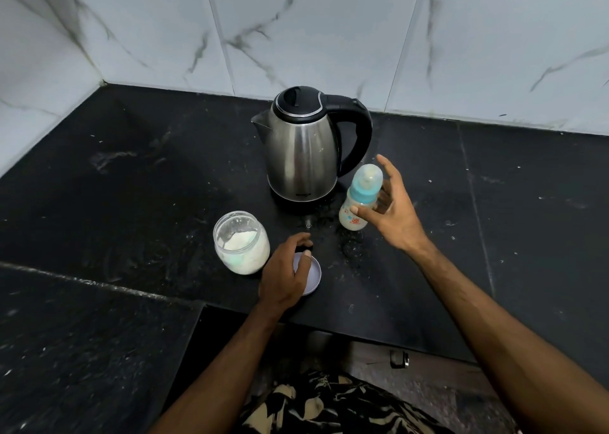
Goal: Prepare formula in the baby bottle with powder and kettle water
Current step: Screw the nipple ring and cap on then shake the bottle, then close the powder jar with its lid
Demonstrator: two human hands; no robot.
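Resting on jar lid (311, 277), left hand (285, 274) (fingers curled over it); right hand (392, 209) spread beside bottle (359, 203).

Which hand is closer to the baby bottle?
Right. The right hand is spread open right beside the baby bottle, thumb about touching it. The left hand is off to its left, resting on the jar lid.

small dark brand mark low on kettle (301, 147) — unreadable, red print on baby bottle (357, 206) — illegible
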